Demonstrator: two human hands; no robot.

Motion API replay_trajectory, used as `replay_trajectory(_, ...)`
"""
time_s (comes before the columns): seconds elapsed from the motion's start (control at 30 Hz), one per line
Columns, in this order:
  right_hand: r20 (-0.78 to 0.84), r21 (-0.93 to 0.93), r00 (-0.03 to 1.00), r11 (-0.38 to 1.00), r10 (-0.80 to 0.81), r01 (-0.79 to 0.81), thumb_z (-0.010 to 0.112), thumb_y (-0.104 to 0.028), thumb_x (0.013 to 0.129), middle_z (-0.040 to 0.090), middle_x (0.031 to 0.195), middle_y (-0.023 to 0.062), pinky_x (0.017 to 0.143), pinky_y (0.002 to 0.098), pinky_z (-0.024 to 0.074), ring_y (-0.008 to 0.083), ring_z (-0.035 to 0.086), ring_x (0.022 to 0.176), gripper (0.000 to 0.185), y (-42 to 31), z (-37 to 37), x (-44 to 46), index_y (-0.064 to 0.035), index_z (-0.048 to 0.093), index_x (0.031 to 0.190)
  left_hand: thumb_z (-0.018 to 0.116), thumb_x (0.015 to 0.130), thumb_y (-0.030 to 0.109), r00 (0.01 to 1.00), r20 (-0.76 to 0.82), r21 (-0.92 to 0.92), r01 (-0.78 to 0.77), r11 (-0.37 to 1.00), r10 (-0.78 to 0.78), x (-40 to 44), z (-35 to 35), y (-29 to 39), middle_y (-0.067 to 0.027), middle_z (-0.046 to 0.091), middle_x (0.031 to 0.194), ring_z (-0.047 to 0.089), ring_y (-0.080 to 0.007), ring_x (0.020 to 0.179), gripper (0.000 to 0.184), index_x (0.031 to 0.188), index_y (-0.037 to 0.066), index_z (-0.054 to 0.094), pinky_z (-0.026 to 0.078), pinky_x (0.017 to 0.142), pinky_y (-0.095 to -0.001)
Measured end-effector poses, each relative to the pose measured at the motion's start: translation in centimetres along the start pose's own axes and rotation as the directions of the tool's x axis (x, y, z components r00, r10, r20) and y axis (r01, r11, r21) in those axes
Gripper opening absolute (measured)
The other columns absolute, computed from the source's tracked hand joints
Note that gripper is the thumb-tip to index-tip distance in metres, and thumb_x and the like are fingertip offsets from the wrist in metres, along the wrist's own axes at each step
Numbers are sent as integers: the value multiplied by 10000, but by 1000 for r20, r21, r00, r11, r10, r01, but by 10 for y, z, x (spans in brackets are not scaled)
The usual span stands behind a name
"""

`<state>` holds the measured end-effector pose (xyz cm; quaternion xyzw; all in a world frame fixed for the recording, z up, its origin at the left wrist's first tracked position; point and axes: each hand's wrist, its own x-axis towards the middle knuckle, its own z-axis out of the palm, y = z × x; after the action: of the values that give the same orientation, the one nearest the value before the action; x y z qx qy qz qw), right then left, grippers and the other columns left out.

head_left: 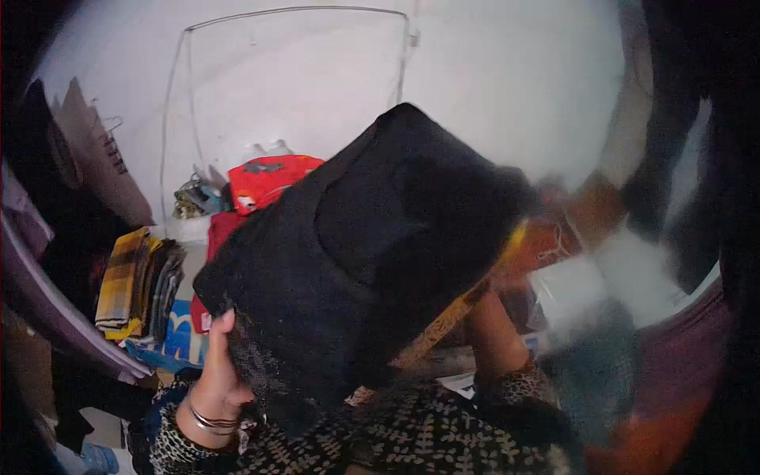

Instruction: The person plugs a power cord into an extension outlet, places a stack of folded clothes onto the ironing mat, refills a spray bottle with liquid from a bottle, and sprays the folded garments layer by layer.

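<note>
Your left hand (pixel 220 376) grips the squarish black fabric bundle (pixel 317 245), seemingly folded, not set down; your right hand's grip is hidden, cannot tell.

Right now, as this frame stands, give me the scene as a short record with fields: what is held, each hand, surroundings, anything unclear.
held item: large black folded cloth, raised and tilted
left hand: gripping the cloth's lower-left edge, thumb on the near face
right hand: hidden by the cloth; only the forearm shows
left side: stack of folded clothes, yellow-and-black plaid outermost
behind cloth: bright red printed fabric, partly covered
backdrop: plain white wall
unclear: right-side items, blurred
</note>
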<state>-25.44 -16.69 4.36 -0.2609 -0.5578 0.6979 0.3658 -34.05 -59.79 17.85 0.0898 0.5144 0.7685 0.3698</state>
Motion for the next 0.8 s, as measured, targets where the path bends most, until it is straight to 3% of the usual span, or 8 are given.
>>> replay_trajectory(0.17,-34,2,998,999,43,-43,531,-385,969,579,1231,119,933,374,455,247,565,1086,458,31,-48,4,-43,523,1274,557,865,543,989,31,-90,148,985,-146,74,-12,-69,-157,586,1294,576,-351,1154,696,1385,87,478,469,978,-491)
replay_trajectory(0.3,33,-9,996,996,84,-83,527,-389,972,574,1241,119,936,372,453,246,562,1091,466,53,-61,-4,-44,516,1285,562,873,517,985,92,-80,154,985,-146,87,-28,-132,-144,598,1280,585,-338,1143,636,1341,89,517,483,958,-475)
replay_trajectory(0.43,77,-20,987,990,143,-142,522,-393,975,569,1250,119,940,370,451,245,558,1097,474,46,-59,-4,-44,509,1295,559,878,503,988,11,-74,153,985,-153,55,-12,-135,-130,595,1287,574,-337,1156,608,1326,92,531,474,967,-478)
replay_trajectory(0.53,126,-27,979,987,162,-159,519,-396,977,565,1256,118,942,368,449,244,555,1101,480,37,-45,11,-44,504,1303,551,886,500,995,-6,-86,102,991,-103,45,-1,-128,-125,571,1317,548,-337,1186,614,1343,91,516,446,1001,-486)
replay_trajectory(0.6,168,-48,971,986,167,-161,517,-399,979,563,1261,118,944,367,449,243,554,1103,484,25,-33,31,-44,500,1309,546,891,505,998,56,-104,40,994,-34,31,44,-121,-132,532,1364,516,-344,1223,654,1377,73,478,416,1033,-490)
replay_trajectory(0.73,210,-65,958,981,194,-185,513,-403,982,558,1270,118,948,366,447,242,550,1109,492,30,-19,47,-45,493,1319,545,888,521,999,-29,-91,-41,995,39,19,48,-137,-141,505,1393,496,-353,1248,705,1407,57,438,397,1051,-494)
replay_trajectory(0.8,241,-71,947,977,211,-200,510,-405,984,555,1275,118,950,365,446,241,548,1111,496,37,-45,66,-45,490,1324,544,885,547,992,-115,8,60,998,-59,27,68,-165,-143,498,1403,485,-354,1263,740,1415,45,424,386,1061,-499)
